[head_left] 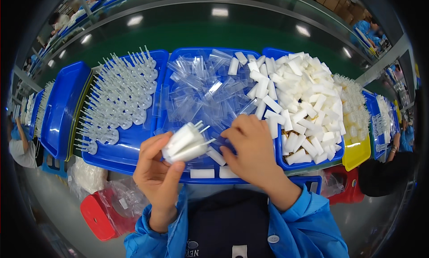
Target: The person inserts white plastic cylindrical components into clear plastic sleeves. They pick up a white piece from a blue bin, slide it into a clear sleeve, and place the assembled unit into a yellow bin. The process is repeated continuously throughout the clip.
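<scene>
Left hand [156, 173]: fingers pinch a bundle of white sponge sticks [185, 143]. Right hand [251, 147]: fingers curled over the middle blue tray [134, 162], among clear sleeves [203, 86]; pinch unclear. Loose white blocks [304, 101] fill the right tray.

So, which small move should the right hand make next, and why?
Probably it should close on one clear sleeve from the middle blue tray and lift it. The right hand lies palm down on that pile, while the left hand holds a bundle of white sponge sticks whose sponges appear uncovered. Whether the right fingers already pinch something is hidden.
</scene>
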A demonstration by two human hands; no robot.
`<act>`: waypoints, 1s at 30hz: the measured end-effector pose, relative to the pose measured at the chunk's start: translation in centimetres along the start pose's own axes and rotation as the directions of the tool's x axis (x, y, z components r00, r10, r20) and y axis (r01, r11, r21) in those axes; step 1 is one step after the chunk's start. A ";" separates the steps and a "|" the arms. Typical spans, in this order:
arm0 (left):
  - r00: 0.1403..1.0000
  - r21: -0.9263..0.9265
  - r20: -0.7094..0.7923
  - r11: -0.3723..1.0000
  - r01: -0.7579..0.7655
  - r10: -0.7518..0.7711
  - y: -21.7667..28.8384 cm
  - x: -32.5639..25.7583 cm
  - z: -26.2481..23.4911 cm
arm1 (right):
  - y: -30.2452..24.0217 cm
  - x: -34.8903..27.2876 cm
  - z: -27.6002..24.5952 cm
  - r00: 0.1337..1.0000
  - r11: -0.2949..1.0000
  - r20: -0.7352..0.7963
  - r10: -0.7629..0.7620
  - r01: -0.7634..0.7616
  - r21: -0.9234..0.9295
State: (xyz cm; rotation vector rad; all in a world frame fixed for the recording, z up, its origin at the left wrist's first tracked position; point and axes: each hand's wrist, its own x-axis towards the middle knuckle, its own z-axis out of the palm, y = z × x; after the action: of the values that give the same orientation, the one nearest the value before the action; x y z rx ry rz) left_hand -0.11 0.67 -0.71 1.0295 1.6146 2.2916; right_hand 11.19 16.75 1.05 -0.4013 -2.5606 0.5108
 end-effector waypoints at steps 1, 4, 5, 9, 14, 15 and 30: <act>1.000 0.077 0.022 0.997 -0.015 0.014 0.4 0.0 0.1 | 0.5 -0.1 -0.4 0.998 0.994 -0.060 0.003 0.004 0.108; 0.996 0.180 0.086 0.983 -0.048 0.033 0.7 -0.1 0.4 | 1.3 -0.7 -2.2 0.990 0.889 -0.096 0.105 -0.051 0.455; 0.995 0.163 0.089 0.985 -0.054 0.040 0.7 -0.1 0.8 | 1.5 -0.9 -2.5 0.988 0.846 -0.090 0.123 -0.057 0.531; 0.990 0.164 0.137 0.985 -0.044 0.021 0.9 -0.5 1.5 | 1.2 -2.2 -3.0 0.976 0.561 -0.023 0.216 -0.105 0.821; 0.982 0.131 0.186 0.991 -0.039 0.014 0.5 -1.1 1.8 | 1.8 -3.2 -3.7 0.968 0.670 -0.082 0.239 -0.103 0.736; 0.981 0.140 0.192 0.989 -0.039 0.011 0.6 -1.1 1.8 | 1.9 -3.6 -3.9 0.954 0.596 -0.069 0.291 -0.124 0.794; 0.977 0.184 0.208 0.983 -0.005 -0.034 0.9 -1.5 2.5 | 1.7 -3.4 -4.1 0.930 0.496 -0.107 0.351 -0.087 0.864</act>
State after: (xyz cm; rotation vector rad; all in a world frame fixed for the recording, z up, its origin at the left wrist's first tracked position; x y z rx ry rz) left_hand 2.76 1.50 -0.09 1.2490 1.7609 1.9741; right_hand 16.50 18.11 2.23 -0.3856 -1.6774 1.5986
